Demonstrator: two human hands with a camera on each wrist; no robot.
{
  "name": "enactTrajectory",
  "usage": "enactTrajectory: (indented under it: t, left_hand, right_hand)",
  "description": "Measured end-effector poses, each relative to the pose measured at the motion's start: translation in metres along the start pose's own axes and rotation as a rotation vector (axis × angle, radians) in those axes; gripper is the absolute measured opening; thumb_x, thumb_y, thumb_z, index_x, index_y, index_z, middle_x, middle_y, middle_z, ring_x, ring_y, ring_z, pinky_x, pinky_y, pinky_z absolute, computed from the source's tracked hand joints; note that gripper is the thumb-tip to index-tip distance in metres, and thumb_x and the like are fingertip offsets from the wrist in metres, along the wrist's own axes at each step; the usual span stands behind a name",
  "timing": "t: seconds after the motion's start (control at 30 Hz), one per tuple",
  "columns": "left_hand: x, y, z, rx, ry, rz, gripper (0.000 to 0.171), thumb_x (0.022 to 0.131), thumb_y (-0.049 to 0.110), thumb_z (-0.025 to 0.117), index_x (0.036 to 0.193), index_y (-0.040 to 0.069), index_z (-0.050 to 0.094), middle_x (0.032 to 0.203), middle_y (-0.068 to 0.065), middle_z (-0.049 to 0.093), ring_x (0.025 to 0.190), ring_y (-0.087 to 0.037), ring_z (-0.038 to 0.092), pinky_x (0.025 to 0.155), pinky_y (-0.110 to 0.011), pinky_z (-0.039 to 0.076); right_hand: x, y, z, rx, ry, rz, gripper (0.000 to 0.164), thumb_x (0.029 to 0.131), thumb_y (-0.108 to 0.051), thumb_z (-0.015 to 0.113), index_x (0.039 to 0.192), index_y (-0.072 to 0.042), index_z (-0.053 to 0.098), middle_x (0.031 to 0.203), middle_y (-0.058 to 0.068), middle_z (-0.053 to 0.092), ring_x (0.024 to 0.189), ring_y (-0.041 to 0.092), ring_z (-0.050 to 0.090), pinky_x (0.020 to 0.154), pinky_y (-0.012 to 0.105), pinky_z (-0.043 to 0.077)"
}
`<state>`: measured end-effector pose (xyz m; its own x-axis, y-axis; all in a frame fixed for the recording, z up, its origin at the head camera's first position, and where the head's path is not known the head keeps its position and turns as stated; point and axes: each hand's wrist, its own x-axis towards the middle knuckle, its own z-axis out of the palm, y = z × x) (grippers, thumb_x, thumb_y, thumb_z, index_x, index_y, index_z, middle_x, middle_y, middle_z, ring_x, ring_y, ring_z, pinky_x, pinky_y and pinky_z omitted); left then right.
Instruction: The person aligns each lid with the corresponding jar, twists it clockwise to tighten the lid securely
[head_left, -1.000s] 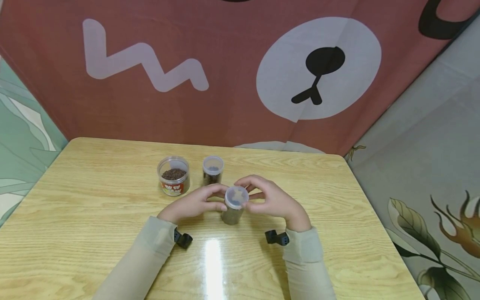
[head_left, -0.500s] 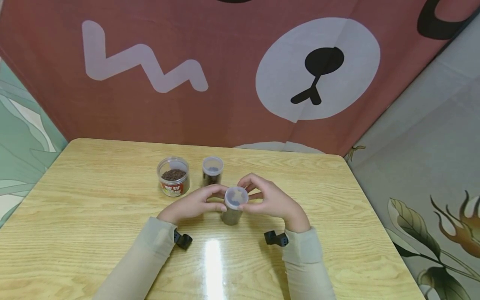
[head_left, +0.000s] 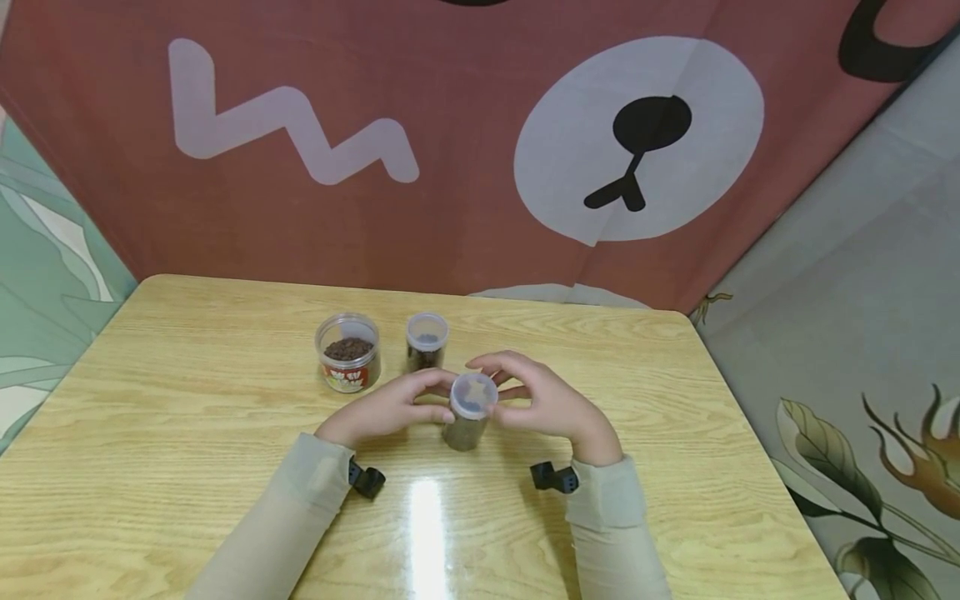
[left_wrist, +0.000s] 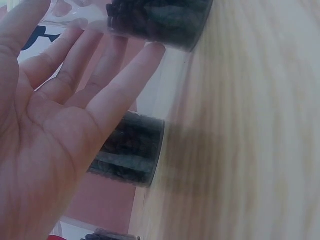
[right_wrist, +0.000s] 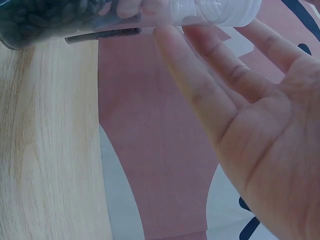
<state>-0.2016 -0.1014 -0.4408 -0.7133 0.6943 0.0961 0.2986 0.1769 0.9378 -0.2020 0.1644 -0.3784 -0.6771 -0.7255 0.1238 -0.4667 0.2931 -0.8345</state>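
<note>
A clear plastic jar [head_left: 463,433] of dark, seed-like pieces stands upright on the table, topped by a translucent screw lid [head_left: 474,395]. My left hand [head_left: 386,408] holds the jar from the left, thumb in front and fingers behind. From the right, the thumb and fingers of my right hand [head_left: 551,402] pinch the lid's rim. In the right wrist view, the fingers reach along the lid [right_wrist: 232,11] and the jar's clear neck. The left wrist view shows fingertips against the jar [left_wrist: 160,22] near its dark contents.
Behind my left hand stands a similar small jar [head_left: 425,354], partly filled with dark pieces. A wider jar [head_left: 348,371] with brown bits and a red label stands left of it. The wooden table [head_left: 187,433] meets a red cloth [head_left: 450,233] at the back.
My right thumb slid left along the lid's front, then back to the right, with the fingers shifting around the rim. My left hand and the jar stay in place.
</note>
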Motion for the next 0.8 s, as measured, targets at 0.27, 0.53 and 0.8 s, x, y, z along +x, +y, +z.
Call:
enactTrajectory:
  t: [0.27, 0.53, 0.8]
  left_hand:
    - [-0.0006, -0.0019, 0.0003, 0.001, 0.001, 0.004, 0.049, 0.099, 0.025, 0.067, 0.144, 0.010, 0.053, 0.137, -0.006, 0.062, 0.130, -0.024, 0.056, 0.110, -0.052, 0.043]
    - [-0.0007, -0.0007, 0.0008, -0.008, 0.001, -0.011, 0.049, 0.100, 0.025, 0.067, 0.144, 0.010, 0.053, 0.138, -0.005, 0.062, 0.130, -0.024, 0.055, 0.110, -0.051, 0.042]
    - [-0.0003, -0.0032, -0.0001, -0.007, 0.005, -0.044, 0.049, 0.098, 0.028, 0.069, 0.143, 0.014, 0.054, 0.137, 0.000, 0.061, 0.130, -0.020, 0.054, 0.110, -0.051, 0.043]
  right_hand:
    - [-0.0006, 0.0021, 0.0009, -0.013, -0.008, 0.011, 0.049, 0.090, -0.007, 0.068, 0.138, -0.008, 0.059, 0.129, 0.004, 0.059, 0.112, 0.022, 0.059, 0.093, 0.042, 0.057]
    - [0.0008, 0.0018, 0.0012, 0.007, 0.002, 0.047, 0.043, 0.089, -0.009, 0.072, 0.131, -0.013, 0.061, 0.125, 0.003, 0.061, 0.108, 0.023, 0.060, 0.093, 0.040, 0.056]
    - [0.0038, 0.0003, 0.0018, -0.006, 0.014, 0.072, 0.042, 0.088, -0.012, 0.080, 0.124, -0.011, 0.059, 0.117, 0.006, 0.063, 0.104, 0.022, 0.061, 0.091, 0.040, 0.057]
